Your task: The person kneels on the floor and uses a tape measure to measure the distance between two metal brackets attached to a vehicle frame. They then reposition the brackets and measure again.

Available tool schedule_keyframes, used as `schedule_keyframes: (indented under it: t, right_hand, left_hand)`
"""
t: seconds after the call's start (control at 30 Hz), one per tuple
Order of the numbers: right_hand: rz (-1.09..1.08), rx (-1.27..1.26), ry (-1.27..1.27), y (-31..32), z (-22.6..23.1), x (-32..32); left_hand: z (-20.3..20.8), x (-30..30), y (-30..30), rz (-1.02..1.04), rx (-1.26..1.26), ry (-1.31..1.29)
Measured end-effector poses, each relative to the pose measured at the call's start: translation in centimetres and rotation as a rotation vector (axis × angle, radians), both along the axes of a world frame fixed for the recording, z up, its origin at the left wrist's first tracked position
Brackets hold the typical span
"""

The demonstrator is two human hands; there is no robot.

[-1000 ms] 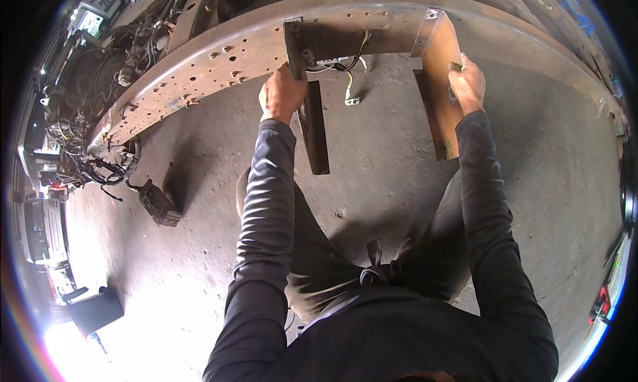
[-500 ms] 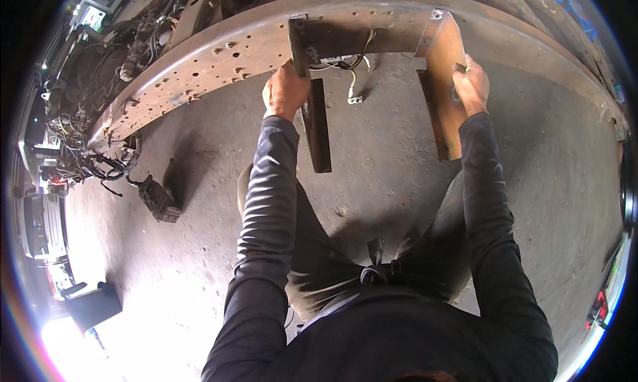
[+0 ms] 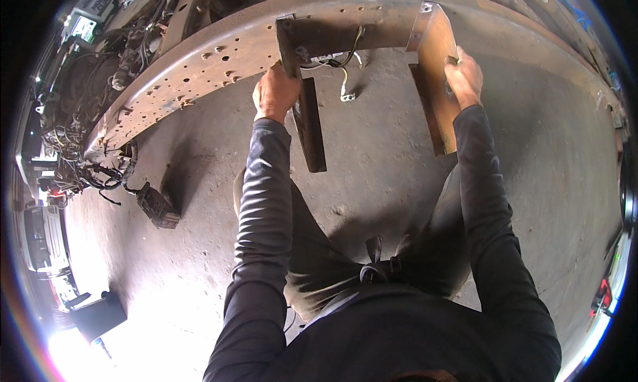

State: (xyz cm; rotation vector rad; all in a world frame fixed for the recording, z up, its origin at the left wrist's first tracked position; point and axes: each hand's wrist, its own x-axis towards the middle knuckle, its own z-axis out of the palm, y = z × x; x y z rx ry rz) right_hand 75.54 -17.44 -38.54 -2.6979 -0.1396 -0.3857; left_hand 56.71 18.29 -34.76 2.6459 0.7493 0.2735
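A long rusty steel frame rail (image 3: 246, 36) curves across the far side, and two upright metal brackets stand out from it toward me. My left hand (image 3: 276, 93) is closed round the outer edge of the left, darker bracket (image 3: 310, 129). At the other one, an orange-brown bracket (image 3: 432, 63), my right hand (image 3: 466, 78) grips the outer edge, its fingers partly hidden. Each bracket has a bent flange along its lower side, and the tops meet the rail. Between them, a cable with a metal terminal end (image 3: 347, 97) hangs down behind the rail.
Tangled wiring (image 3: 76, 159) and machine parts crowd the left end of the rail. A dirty block-shaped connector (image 3: 157, 206) hangs from a harness above the concrete floor (image 3: 372, 196). At lower left, a dark box (image 3: 100, 315) sits by a bright light. Something red (image 3: 601, 297) lies far right.
The whole view has shifted slightly, so rail, brackets and hands appear a little further left and up. Both hands keep the same hold on the brackets.
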Motion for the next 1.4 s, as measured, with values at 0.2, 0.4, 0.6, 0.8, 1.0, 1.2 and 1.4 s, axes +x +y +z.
schedule_keyframes:
  t: [0.2,0.4,0.6,0.8,1.0,1.2,1.4]
  right_hand:
    - [0.006,-0.011,-0.022,0.07,0.08,0.1]
    - [-0.014,-0.016,0.01,0.09,0.16,0.09]
    - [-0.005,-0.002,-0.008,0.07,0.28,-0.06]
    - [-0.006,-0.01,0.003,0.13,0.3,0.0]
    - [-0.008,0.01,-0.002,0.13,0.24,-0.06]
    - [-0.022,0.001,0.011,0.16,0.25,-0.04]
    - [-0.001,0.004,-0.033,-0.01,-0.12,0.15]
  left_hand:
    - [-0.03,-0.1,-0.02,0.011,0.009,-0.003]
    - [0.12,-0.22,-0.12,0.01,0.029,0.006]
    - [0.2,-0.09,-0.05,0.013,0.018,0.028]
    - [0.13,-0.14,-0.05,0.014,-0.009,-0.011]
    - [0.0,-0.04,0.08,0.018,0.01,0.008]
    - [-0.16,0.0,0.19,0.018,0.004,-0.005]
    - [0.1,-0.13,-0.03,0.028,-0.008,0.019]
